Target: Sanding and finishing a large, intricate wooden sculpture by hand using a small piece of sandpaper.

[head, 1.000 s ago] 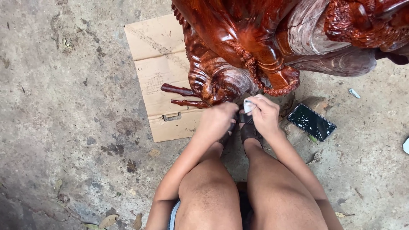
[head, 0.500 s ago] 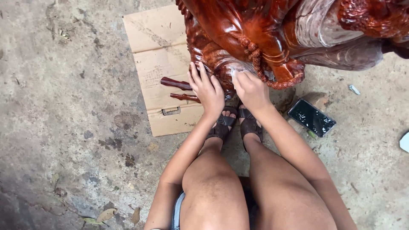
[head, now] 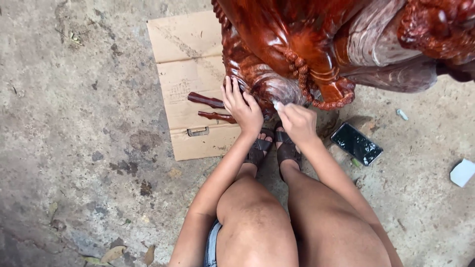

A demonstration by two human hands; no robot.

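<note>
Centrally, a large reddish-brown carved wooden statue (head: 307, 44) is seen filling the 12 to 2 o'clock part of the head view, its glossy lower edge reaching down to the person's hands. The left hand (head: 242, 106) is laid flat against the carving's lower left flank, fingers (head: 231, 91) stretched out and slightly spread, pointing toward 12 o'clock; nothing is gripped by it, only the wood is touched. The right hand (head: 297, 121) is curled into a loose fist just at 3 o'clock of the left, and a small pale piece (head: 278, 105), possibly sandpaper or cloth, is pinched at its fingertips and pressed against a dull, greyish patch of the carving (head: 279, 91). What the pale piece is cannot be told for certain. Below the hands, at 6 o'clock, two feet in dark sandals (head: 274, 148) are planted on the concrete floor (head: 74, 148), and bare knees are seen at the bottom of the frame. A flattened cardboard sheet (head: 188, 59) lies at 9 o'clock of the hands, partly under the statue, with two dark reddish wooden pieces (head: 210, 109) resting on it near the left hand. A black phone (head: 356, 143) lies on the floor at 3 o'clock of the right hand, well apart from a white scrap (head: 462, 172) at the right edge.
</note>
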